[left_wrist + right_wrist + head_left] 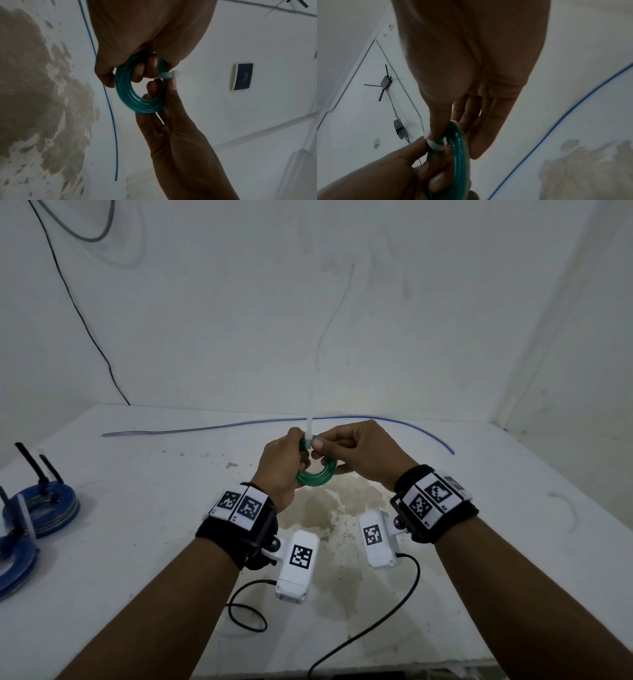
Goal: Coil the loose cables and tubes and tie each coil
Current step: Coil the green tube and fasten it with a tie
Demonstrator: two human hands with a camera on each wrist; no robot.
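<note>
A small coil of green tube [317,472] is held up over the middle of the white table [479,542]. My left hand [303,455] grips its left side, with fingers [150,66] hooked through the ring. A white zip tie [309,440] wraps the top of the coil, and its tail points straight up. My right hand [318,446] pinches the zip tie [436,145] on the coil [457,155] between thumb and forefinger. In the left wrist view the tie's head [174,74] sits just above the right fingertips. A loose blue tube [239,424] lies stretched along the table's back.
Two tied blue coils [44,508] with black tie tails lie at the table's left edge. A brown stain [322,508] marks the tabletop below my hands. Black cables [394,607] trail from the wrist cameras near the front edge. White walls close the back and right.
</note>
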